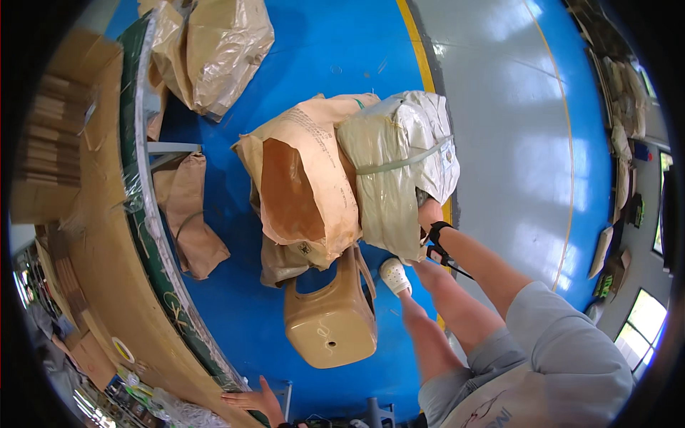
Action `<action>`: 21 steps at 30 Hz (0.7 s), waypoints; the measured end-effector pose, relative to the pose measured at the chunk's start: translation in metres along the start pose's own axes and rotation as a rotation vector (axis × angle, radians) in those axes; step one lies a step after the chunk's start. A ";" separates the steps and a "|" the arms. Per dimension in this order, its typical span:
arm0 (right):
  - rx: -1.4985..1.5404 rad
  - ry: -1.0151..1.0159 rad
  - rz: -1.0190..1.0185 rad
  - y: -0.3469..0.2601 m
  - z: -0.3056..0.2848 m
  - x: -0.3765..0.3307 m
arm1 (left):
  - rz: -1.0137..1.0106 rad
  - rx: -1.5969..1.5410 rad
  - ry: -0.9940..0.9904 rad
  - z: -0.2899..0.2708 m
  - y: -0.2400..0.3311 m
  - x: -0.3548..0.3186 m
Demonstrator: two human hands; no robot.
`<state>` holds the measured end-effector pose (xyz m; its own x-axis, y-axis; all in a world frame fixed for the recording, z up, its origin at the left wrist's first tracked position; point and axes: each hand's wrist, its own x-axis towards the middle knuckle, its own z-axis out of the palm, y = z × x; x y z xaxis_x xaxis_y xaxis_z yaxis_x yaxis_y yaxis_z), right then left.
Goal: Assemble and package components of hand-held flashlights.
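Observation:
My right hand [429, 214] reaches in at the near right side of a bulging whitish plastic sack [385, 178] with a pale strap around it. The sack's loose film hides my right fingers. Right beside it, to the left, stands a brown paper sack [325, 135] with its torn mouth wide open toward me. On the edge of the cardboard-covered table [153, 307], my left hand [258, 401] rests with its fingers spread, holding nothing. A tan plastic stool [332, 339] touches the near side of the brown sack.
Another wrapped sack [232, 53] stands on the floor at the far left. A crumpled brown paper bag [191, 221] lies by the table leg. Stacked cartons [46, 143] occupy the left side. A yellow line [421, 50] divides blue floor from grey. My white clog [394, 277] is near the sack.

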<state>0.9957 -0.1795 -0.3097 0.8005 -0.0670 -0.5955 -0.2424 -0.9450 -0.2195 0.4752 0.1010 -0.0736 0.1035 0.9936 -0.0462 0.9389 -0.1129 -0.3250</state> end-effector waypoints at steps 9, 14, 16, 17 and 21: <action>0.035 -0.911 0.106 -0.013 -0.146 -0.032 | -0.169 -0.125 -0.165 -0.020 0.030 -0.001; -0.408 -1.017 -0.309 -0.033 -0.196 -0.151 | -0.185 -0.166 -0.173 -0.034 0.031 -0.003; -0.418 -1.043 -0.560 -0.046 -0.239 -0.205 | -0.133 -0.261 -0.128 -0.052 0.026 -0.006; -0.375 -1.123 -0.651 -0.065 -0.263 -0.232 | -0.159 -0.354 -0.071 -0.058 0.024 -0.011; -0.277 -1.319 -0.815 -0.094 -0.303 -0.317 | -0.153 -1.501 -0.185 -0.142 0.048 -0.078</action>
<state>0.9309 -0.1665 0.1336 -0.3981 0.6446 -0.6527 0.2211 -0.6231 -0.7502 0.5589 0.0191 0.0483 0.0428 0.9663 -0.2538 0.4026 0.2158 0.8896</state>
